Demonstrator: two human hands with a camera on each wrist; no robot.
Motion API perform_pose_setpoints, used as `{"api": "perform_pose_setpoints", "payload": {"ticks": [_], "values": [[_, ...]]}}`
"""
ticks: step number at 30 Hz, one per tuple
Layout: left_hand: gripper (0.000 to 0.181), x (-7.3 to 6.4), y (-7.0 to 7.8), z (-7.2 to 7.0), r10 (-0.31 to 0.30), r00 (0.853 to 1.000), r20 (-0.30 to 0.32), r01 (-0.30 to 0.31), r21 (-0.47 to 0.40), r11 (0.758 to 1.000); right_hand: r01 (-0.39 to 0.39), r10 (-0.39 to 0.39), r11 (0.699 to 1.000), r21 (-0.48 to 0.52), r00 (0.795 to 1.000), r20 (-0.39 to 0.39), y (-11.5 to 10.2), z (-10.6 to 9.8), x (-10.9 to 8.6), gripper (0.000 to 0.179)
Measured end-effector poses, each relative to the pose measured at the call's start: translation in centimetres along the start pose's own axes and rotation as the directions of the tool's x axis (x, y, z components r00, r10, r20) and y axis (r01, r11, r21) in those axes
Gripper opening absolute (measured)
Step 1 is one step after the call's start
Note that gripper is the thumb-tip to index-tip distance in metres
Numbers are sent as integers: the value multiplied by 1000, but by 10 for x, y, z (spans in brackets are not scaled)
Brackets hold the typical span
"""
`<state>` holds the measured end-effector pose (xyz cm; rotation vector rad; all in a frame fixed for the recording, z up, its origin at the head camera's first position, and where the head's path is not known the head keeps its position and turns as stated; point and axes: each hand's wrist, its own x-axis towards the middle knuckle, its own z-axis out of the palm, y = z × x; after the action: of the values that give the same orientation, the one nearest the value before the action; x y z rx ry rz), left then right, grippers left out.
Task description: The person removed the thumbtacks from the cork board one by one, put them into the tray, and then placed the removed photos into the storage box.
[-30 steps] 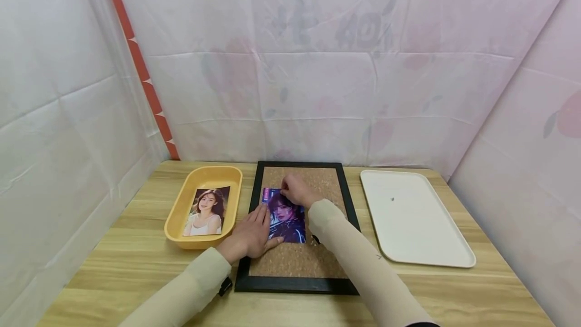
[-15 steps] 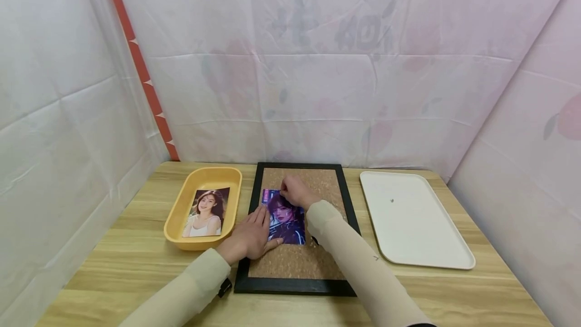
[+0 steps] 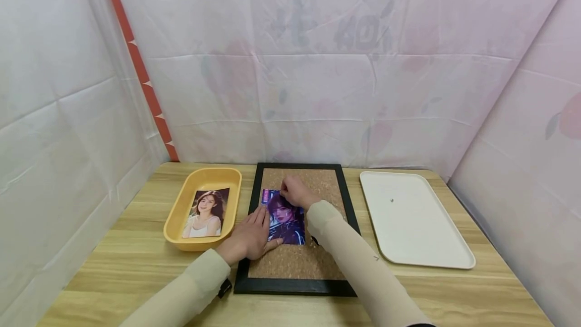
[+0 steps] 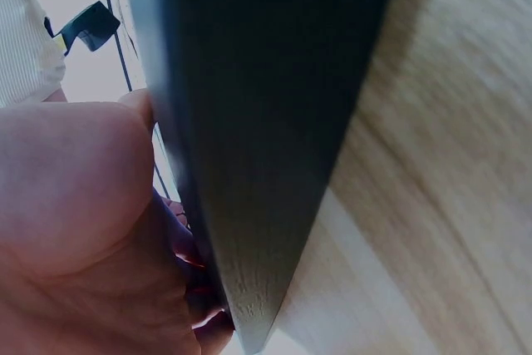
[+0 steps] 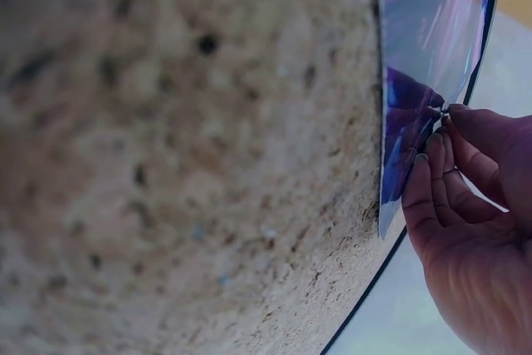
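- Resting on the cork board, left of its middle, a blue-and-purple print is kept upright to the viewer, with a figure and a pink label at the upper left corner shown on it.
- The print's left edge is pressed by the left hand; its fingers are laid out straight, with the thumb spread toward the lower edge, and nothing is grasped.
- At the print's upper edge, a tiny item is pinched between thumb and finger of the right hand; its kind cannot be made out.
- The cork is bordered by a black frame, whose side is seen close beside the left palm in the left wrist view.
- To the left, near the frame, a yellow tray is placed, and a portrait photo is held inside it.
- To the right, a white tray is set apart from the frame, and a small dark speck is seen on it.
- Everything is carried by a wood-grain counter.
- Both arms are covered by cream sleeves.
- The counter is backed by pale printed cloth, with a red strip at left.
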<state>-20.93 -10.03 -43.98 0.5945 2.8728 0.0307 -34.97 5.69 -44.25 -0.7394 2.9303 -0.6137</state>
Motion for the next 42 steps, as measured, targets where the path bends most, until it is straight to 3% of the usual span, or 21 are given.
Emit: {"api": "perform_pose_setpoints", "payload": {"ticks": [15, 30, 42], "values": [[83, 2, -2, 1, -2, 1000, 11, 2, 10, 1000, -19, 19, 998, 63, 1000, -3, 1, 1, 0, 9], [83, 1, -2, 2, 6, 1000, 5, -6, 1, 1000, 2, -2, 999, -36, 1000, -6, 1, 3, 0, 9], [82, 2, -2, 1, 9, 1000, 8, -10, 11, 1000, 7, -7, 1000, -22, 1000, 5, 0, 0, -1, 9]]}}
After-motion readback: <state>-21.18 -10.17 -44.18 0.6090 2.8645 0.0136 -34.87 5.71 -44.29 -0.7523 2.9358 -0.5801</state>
